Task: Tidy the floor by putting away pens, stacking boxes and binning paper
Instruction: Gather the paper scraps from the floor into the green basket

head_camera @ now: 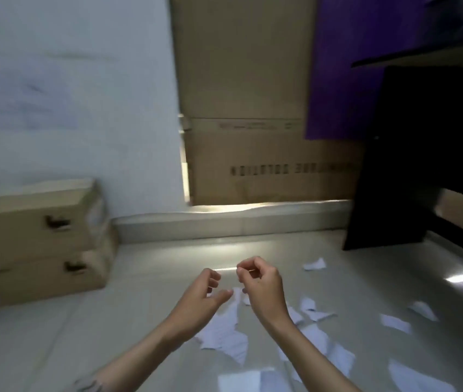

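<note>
stacked boxes [41, 244] closed, paper scraps [224, 335] on floor [140, 321]

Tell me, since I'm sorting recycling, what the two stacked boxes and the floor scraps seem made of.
Stacked boxes: apparently brown corrugated cardboard, matte, with punched handle slots. Floor scraps: likely thin white paper, with ragged torn edges; the blur hides finer detail.

left arm: yours comes in from the bottom left, forearm bare, angled up toward the middle
left hand [202, 295]: fingers loosely curled, thumb out, nothing in it
right arm: up from the bottom right, wrist bent a bit
right hand [261, 284]: fingers curled in, fingertips pinched; too blurry to tell if they hold anything
</note>
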Motion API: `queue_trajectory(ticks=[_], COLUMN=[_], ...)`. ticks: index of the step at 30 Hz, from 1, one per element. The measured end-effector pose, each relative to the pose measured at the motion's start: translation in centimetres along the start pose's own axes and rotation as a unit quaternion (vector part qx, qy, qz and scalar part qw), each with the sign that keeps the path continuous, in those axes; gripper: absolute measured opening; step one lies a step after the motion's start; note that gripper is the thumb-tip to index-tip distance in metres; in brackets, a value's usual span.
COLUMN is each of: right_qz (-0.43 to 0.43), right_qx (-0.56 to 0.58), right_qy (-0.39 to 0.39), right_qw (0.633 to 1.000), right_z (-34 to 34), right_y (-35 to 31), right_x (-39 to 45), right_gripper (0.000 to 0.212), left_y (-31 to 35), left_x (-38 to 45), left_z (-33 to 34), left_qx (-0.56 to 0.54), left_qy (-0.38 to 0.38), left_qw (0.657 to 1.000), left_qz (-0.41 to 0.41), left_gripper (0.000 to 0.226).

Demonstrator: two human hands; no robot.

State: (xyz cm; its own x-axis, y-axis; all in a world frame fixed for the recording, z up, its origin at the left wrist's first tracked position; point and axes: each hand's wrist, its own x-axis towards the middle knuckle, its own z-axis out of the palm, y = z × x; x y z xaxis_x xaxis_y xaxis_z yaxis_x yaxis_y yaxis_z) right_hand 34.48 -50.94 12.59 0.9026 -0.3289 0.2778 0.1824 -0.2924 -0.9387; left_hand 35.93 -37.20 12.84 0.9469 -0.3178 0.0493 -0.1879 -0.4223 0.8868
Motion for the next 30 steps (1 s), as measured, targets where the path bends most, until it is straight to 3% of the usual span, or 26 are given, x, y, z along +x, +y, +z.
queue_trajectory(ticks=[7,13,19,26,30], right_qz=[-0.047,-0.121,-0.230,-0.248,-0.288], right_qx=[-0.017,-0.068,-0.115,-0.101,-0.115], right_qy=[-0.208,-0.364,-0.496,-0.602,-0.662], right_qw=[0.977,0.921,0.829,0.752,0.682], right_z=[13.0,21.4,28.3,34.7,37.9], right_y=[-1.9,-4.9,-7.9,-12.0,-13.2], right_x=[-3.6,-7.9,-14.0,-22.9,-29.2], right_gripper=[0.007,0.007,0.007,0.013,0.014], left_y=[-5.0,-5.6,-6.9,-12.9,-16.6], left_x=[-10.0,-20.0,-29.7,-41.7,-49.3], left_z=[-11.8,-19.5,-24.2,-26.5,-27.3], left_qx=[0.064,0.090,0.082,0.041,0.006], left_qy=[0.176,0.289,0.380,0.457,0.477], left_qw=[0.969,0.923,0.872,0.807,0.770], left_qz=[-0.161,-0.236,-0.298,-0.372,-0.423], left_gripper=[0.037,0.043,0.035,0.032,0.040])
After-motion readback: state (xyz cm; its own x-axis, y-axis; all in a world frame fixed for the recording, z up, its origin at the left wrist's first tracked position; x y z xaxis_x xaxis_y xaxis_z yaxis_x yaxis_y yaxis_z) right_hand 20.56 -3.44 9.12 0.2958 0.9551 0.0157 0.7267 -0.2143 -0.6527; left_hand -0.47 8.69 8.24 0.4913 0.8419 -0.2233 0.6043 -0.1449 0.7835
